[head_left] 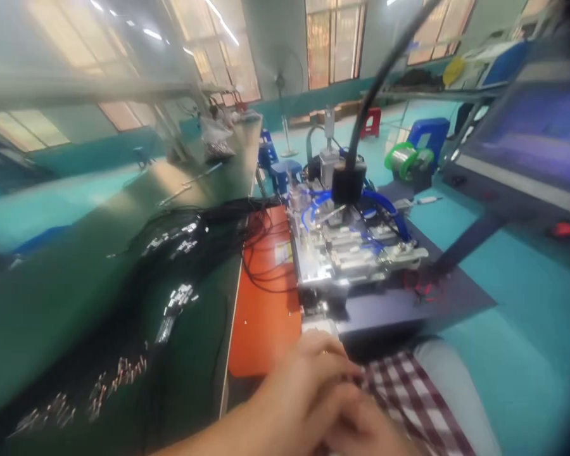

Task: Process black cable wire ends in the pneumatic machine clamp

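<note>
At the bottom centre my left hand (311, 364) lies over my right hand (356, 418), the two touching. The fingers of both are curled together, and whatever may be between them is hidden. Just beyond them is the front edge of a metal machine (342, 247) with blue tubes. An orange board (266, 316) lies left of the machine, with thin black cables crossing its far part. Bundles of black cables with shiny metal ends (178, 301) spread over the dark green table (194, 380) at the left. The picture is blurred.
A thick black cable (375, 82) rises from the machine. Behind it stands a green-rimmed wire spool (403, 159). A screen (536, 126) with a red button below it is at the right. A plastic bag (217, 139) lies on the far table; blue stools and a fan stand beyond.
</note>
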Demonstrator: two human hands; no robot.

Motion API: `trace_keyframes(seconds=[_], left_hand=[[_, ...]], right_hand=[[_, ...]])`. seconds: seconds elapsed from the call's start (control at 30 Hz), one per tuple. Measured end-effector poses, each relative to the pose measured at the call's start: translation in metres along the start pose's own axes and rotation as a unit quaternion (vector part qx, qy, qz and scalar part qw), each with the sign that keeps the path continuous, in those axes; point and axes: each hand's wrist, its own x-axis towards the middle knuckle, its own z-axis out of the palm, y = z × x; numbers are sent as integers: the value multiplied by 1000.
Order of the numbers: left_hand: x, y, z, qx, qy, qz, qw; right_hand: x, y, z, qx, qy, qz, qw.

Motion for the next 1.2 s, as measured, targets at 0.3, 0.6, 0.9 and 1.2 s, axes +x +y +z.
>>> trace_keyframes(seconds=[0.3,0.6,0.9,1.2], left_hand=[[0,-20,7,-77,105,-92,987],[3,-35,5,26,156,-54,986],[27,-41,13,51,153,-52,986],[51,-38,16,69,117,-64,989]], right_hand=[[9,1,18,160,-37,16,986],[20,-32,-39,39,150,-35,987],[29,-33,-49,-25,146,-47,988],[35,-25,-59,1,194,-32,981]])
